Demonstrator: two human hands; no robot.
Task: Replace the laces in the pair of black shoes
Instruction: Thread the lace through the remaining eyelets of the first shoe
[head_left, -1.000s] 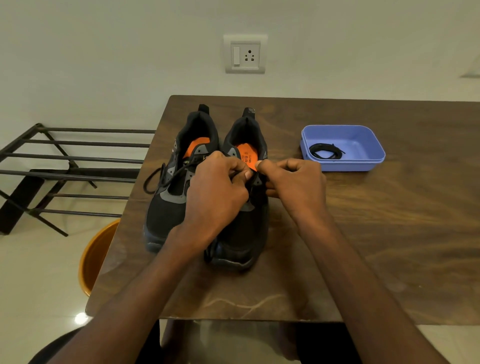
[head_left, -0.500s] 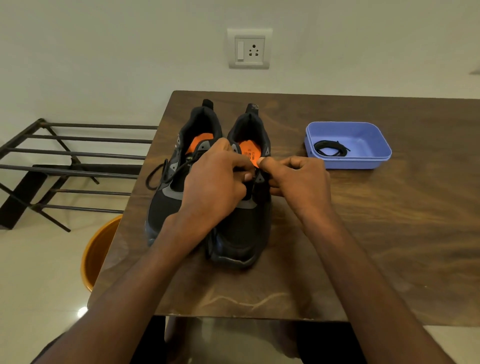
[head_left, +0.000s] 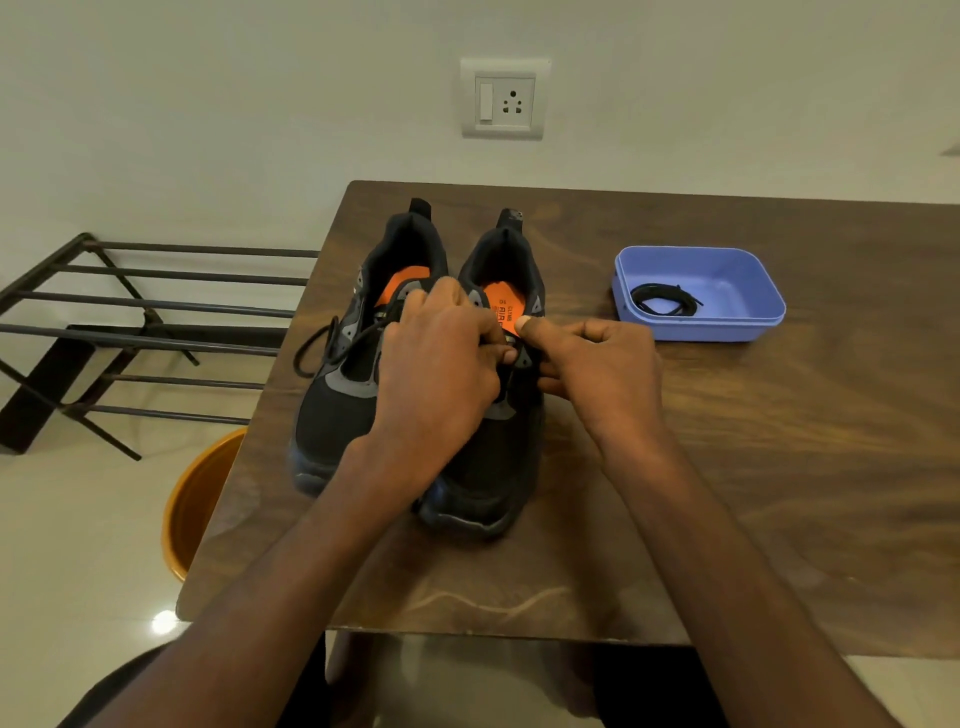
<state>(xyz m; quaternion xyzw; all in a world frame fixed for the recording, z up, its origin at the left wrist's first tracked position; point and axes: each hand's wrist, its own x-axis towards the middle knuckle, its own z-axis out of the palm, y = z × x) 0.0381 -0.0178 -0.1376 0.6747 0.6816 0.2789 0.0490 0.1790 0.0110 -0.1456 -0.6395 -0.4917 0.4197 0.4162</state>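
**Clerk:** Black pair, two shoes, side by side on the wooden table (head_left: 727, 467), toes near, heels far. Left shoe (head_left: 332, 415) carries its lace (head_left: 322, 343), one loop hanging off its left flank. Right shoe (head_left: 493, 467) is the one in hand.

**Checker:** Why heels away?

**Clerk:** By my reckoning, so the eyelet rows open toward the person and both hands can come in from the near edge. Orange insoles show in both mouths.

**Checker:** Spare stock?

**Clerk:** One coiled black lace (head_left: 662, 301), lying in the blue tray (head_left: 748, 325), far right of the shoes and well apart from them. Probably parked there so it neither tangles nor slides off.

**Checker:** Hands, head view?

**Clerk:** Left hand (head_left: 441, 374): knuckles up, fingers curled down over the tongue of the right shoe, forearm crossing the toe of the left shoe. It appears to pinch lace at the top eyelets, though the lace itself is hidden beneath the fingers. Right hand (head_left: 597, 364): fingers curled, thumb extended left, meeting the left hand's fingertips at the shoe's right eyelet edge. Appears to pinch the same spot; whether lace or upper, I cannot tell.

**Checker:** Step in hand?

**Clerk:** Judged: working the lace at the top of the right shoe.

**Checker:** Sundries?

**Clerk:** Metal rack (head_left: 156, 332) far left; orange bucket (head_left: 192, 499) beside the table's left edge; wall socket (head_left: 504, 98) beyond.
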